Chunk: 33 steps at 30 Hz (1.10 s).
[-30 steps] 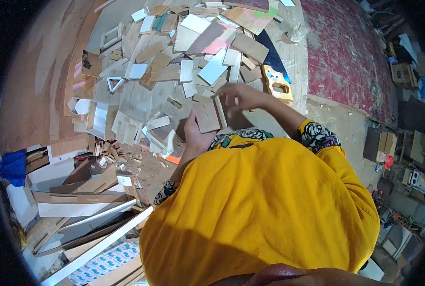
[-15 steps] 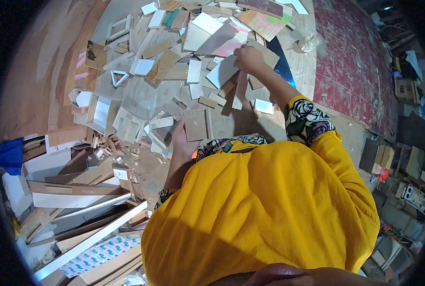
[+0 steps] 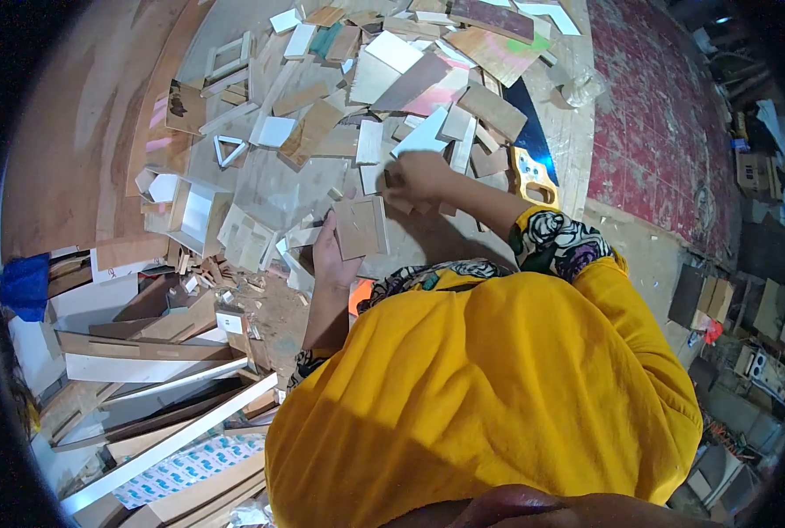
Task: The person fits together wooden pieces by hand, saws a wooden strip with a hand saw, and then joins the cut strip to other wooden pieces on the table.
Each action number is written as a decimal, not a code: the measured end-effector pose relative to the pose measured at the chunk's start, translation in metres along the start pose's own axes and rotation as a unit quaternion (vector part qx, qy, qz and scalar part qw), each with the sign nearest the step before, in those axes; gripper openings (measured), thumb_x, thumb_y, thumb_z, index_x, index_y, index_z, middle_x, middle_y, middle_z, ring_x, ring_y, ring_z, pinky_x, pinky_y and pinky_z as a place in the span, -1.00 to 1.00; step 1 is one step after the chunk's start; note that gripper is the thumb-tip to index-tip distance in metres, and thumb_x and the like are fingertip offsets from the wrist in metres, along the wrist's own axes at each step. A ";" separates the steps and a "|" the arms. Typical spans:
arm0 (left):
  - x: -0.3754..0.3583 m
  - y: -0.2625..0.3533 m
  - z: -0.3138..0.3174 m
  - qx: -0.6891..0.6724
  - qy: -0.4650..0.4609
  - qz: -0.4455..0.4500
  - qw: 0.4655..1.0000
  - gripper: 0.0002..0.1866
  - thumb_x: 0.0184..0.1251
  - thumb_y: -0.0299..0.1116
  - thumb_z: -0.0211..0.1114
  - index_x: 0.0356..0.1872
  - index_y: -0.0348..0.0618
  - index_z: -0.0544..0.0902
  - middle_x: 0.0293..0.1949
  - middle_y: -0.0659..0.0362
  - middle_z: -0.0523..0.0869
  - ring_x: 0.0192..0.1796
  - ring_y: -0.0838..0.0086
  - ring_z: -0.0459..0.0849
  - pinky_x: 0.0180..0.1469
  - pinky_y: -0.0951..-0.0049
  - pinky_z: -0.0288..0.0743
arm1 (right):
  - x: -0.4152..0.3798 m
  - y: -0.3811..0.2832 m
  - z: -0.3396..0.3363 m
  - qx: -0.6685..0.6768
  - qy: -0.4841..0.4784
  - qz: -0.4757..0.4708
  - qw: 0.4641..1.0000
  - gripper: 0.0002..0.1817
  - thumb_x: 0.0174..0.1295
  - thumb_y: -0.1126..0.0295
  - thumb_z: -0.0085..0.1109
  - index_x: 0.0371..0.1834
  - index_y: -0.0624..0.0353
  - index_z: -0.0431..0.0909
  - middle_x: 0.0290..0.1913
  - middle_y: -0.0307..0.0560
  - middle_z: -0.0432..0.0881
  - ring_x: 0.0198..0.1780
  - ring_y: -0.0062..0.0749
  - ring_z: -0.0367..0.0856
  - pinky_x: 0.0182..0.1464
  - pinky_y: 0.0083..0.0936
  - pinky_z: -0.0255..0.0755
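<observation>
My left hand (image 3: 331, 255) grips a squarish brown wooden board (image 3: 360, 231) by its left edge, close in front of my body. A narrow strip runs along the right side of that board. My right hand (image 3: 417, 179) is just above and right of the board, fingers curled down over the wood scraps. Whatever its fingertips hold is in shadow and cannot be made out. Beyond this hand lies a white angled offcut (image 3: 423, 132). To its right rests a handsaw (image 3: 533, 179) with a yellow handle and dark blade.
Wood offcuts cover the worktable, among them a small triangular frame (image 3: 230, 150) and an open box-like piece (image 3: 197, 211). A clear plastic item (image 3: 581, 88) sits near a worn red panel (image 3: 656, 114). Long boards (image 3: 155, 370) are heaped at lower left.
My right hand has come back from the far scraps toward the board, uncovering the white offcut and the saw's yellow handle. The left hand still holds the board, with little movement.
</observation>
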<state>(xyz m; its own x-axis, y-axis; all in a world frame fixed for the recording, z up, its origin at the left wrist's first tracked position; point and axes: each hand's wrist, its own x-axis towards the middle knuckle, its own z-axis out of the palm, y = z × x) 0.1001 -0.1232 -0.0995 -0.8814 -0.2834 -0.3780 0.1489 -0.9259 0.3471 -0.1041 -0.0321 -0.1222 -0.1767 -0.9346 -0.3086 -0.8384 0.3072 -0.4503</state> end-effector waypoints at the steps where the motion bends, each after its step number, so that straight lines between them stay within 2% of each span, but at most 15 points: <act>1: 0.001 -0.003 -0.003 0.001 0.010 -0.001 1.000 -0.46 0.41 -0.14 -0.15 0.31 -0.25 0.19 0.18 0.00 0.42 0.21 0.24 0.40 0.24 0.23 0.24 | 0.015 0.001 -0.002 -0.004 0.067 0.020 0.998 -0.63 -0.15 0.27 0.22 -0.19 0.02 0.56 -0.25 0.05 0.54 -0.22 -0.03 0.59 -0.23 -0.15 0.48; 2: 0.003 -0.005 -0.005 0.002 0.019 -0.001 1.000 -0.45 0.41 -0.13 -0.16 0.31 -0.25 0.19 0.18 0.00 0.42 0.21 0.24 0.40 0.24 0.23 0.24 | 0.026 0.002 -0.003 -0.008 0.135 0.040 0.990 -0.58 -0.17 0.29 0.23 -0.13 0.00 0.55 -0.22 0.06 0.52 -0.20 -0.02 0.58 -0.22 -0.15 0.48; 6: 0.015 -0.019 0.004 0.035 0.011 0.003 0.999 -0.46 0.41 -0.14 -0.15 0.31 -0.26 0.19 0.18 0.01 0.42 0.21 0.25 0.40 0.24 0.24 0.24 | 0.043 -0.007 -0.023 -0.146 0.116 -0.093 0.978 -0.61 0.03 0.35 0.10 0.00 -0.14 0.49 -0.17 0.05 0.45 -0.12 -0.05 0.54 -0.21 -0.25 0.50; 7: 0.020 -0.022 0.003 0.034 0.004 0.002 0.999 -0.46 0.41 -0.15 -0.15 0.31 -0.26 0.19 0.17 0.02 0.43 0.21 0.25 0.40 0.24 0.24 0.25 | 0.053 -0.001 -0.022 -0.121 0.111 -0.101 0.981 -0.65 0.11 0.34 0.01 0.02 -0.16 0.47 -0.16 0.00 0.46 -0.09 -0.11 0.53 -0.20 -0.26 0.51; 10: 0.022 -0.025 0.010 0.022 0.010 0.007 1.000 -0.47 0.41 -0.17 -0.14 0.30 -0.25 0.20 0.16 0.03 0.44 0.20 0.26 0.42 0.24 0.25 0.25 | 0.066 0.029 -0.022 -0.144 0.168 -0.172 0.960 -0.67 0.11 0.30 0.03 -0.01 -0.13 0.47 -0.16 -0.02 0.47 -0.07 -0.13 0.52 -0.19 -0.26 0.50; 12: 0.023 -0.023 0.010 0.042 -0.004 -0.012 0.999 -0.47 0.42 -0.16 -0.14 0.31 -0.24 0.20 0.17 0.03 0.43 0.20 0.27 0.41 0.24 0.25 0.25 | 0.059 0.038 -0.027 -0.127 0.182 -0.153 0.963 -0.71 0.10 0.30 0.03 -0.06 -0.09 0.46 -0.18 -0.05 0.48 -0.11 -0.10 0.51 -0.17 -0.26 0.49; 14: 0.026 -0.022 0.012 0.042 -0.007 -0.011 0.999 -0.47 0.41 -0.14 -0.12 0.30 -0.23 0.21 0.15 0.04 0.46 0.17 0.26 0.45 0.22 0.24 0.29 | 0.054 0.044 -0.033 -0.101 0.305 -0.155 0.934 -0.75 0.05 0.31 0.09 -0.16 -0.03 0.49 -0.21 -0.05 0.49 -0.11 -0.06 0.50 -0.15 -0.30 0.47; 16: 0.027 -0.022 0.019 0.041 -0.010 -0.012 0.999 -0.46 0.40 -0.13 -0.11 0.30 -0.23 0.23 0.13 0.04 0.48 0.14 0.26 0.48 0.20 0.23 0.32 | 0.034 0.038 -0.051 -0.039 0.299 -0.140 0.943 -0.77 -0.02 0.38 0.19 -0.24 0.05 0.52 -0.20 -0.04 0.50 -0.08 -0.05 0.48 -0.13 -0.33 0.45; 18: 0.028 -0.020 0.030 0.047 -0.017 -0.006 0.999 -0.47 0.40 -0.13 -0.10 0.29 -0.22 0.24 0.14 0.04 0.47 0.15 0.25 0.47 0.21 0.21 0.31 | 0.016 0.031 -0.061 0.193 0.280 -0.091 0.936 -0.80 -0.08 0.52 0.25 -0.33 0.14 0.56 -0.23 -0.04 0.51 -0.09 -0.16 0.51 -0.12 -0.44 0.43; 19: 0.028 -0.019 0.034 0.046 -0.017 -0.005 0.999 -0.47 0.40 -0.13 -0.10 0.29 -0.22 0.24 0.14 0.04 0.47 0.15 0.25 0.47 0.21 0.21 0.31 | 0.007 0.028 -0.061 0.193 0.280 -0.091 0.936 -0.80 -0.08 0.52 0.25 -0.33 0.14 0.56 -0.23 -0.04 0.51 -0.09 -0.16 0.51 -0.12 -0.44 0.43; 21: 0.029 -0.020 0.041 0.044 -0.010 -0.013 0.999 -0.47 0.40 -0.12 -0.11 0.27 -0.25 0.26 0.14 0.03 0.47 0.16 0.24 0.46 0.21 0.18 0.31 | -0.012 0.022 -0.063 0.251 0.396 -0.194 0.862 -0.79 -0.08 0.68 0.18 -0.35 0.19 0.59 -0.26 -0.11 0.55 -0.18 -0.31 0.55 -0.13 -0.51 0.42; 22: 0.029 -0.019 0.045 0.043 -0.011 -0.014 0.999 -0.47 0.40 -0.12 -0.11 0.27 -0.25 0.26 0.14 0.03 0.47 0.16 0.24 0.46 0.21 0.18 0.31 | -0.022 0.020 -0.066 0.250 0.395 -0.193 0.863 -0.79 -0.08 0.68 0.18 -0.35 0.19 0.59 -0.26 -0.11 0.55 -0.18 -0.31 0.55 -0.13 -0.51 0.42; 25: 0.025 -0.018 0.061 -0.008 -0.075 -0.056 0.996 -0.48 0.38 -0.11 -0.11 0.22 -0.27 0.31 0.14 0.01 0.47 0.17 0.20 0.46 0.19 0.13 0.33 | -0.051 0.015 -0.077 0.477 0.246 -0.149 0.831 -0.71 -0.03 0.82 -0.02 -0.34 0.24 0.58 -0.27 -0.18 0.59 -0.17 -0.45 0.56 -0.02 -0.57 0.39; 30: 0.022 -0.022 0.075 0.029 -0.081 -0.133 0.987 -0.46 0.36 -0.09 -0.12 0.20 -0.31 0.31 0.11 -0.08 0.47 0.09 0.09 0.51 0.12 0.07 0.39 | -0.077 0.019 -0.093 0.376 0.203 -0.178 0.886 -0.63 0.02 0.84 -0.14 -0.21 0.29 0.59 -0.17 -0.08 0.66 -0.06 -0.43 0.59 0.08 -0.53 0.37; 33: 0.019 -0.026 0.078 0.026 -0.078 -0.138 0.987 -0.43 0.36 -0.08 -0.13 0.22 -0.32 0.28 0.12 -0.10 0.47 0.06 0.07 0.53 0.10 0.07 0.40 | -0.091 0.016 -0.107 0.446 0.151 -0.174 0.865 -0.72 0.16 0.57 -0.03 -0.13 0.13 0.63 -0.18 -0.22 0.67 -0.23 -0.69 0.53 -0.23 -0.66 0.46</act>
<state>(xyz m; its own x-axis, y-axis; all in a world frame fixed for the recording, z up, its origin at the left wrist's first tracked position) 0.0444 -0.0845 -0.0484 -0.9439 0.0231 -0.3294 -0.1262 -0.9470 0.2953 -0.1568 0.0383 -0.0119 -0.2332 -0.9610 0.1488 -0.1601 -0.1130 -0.9806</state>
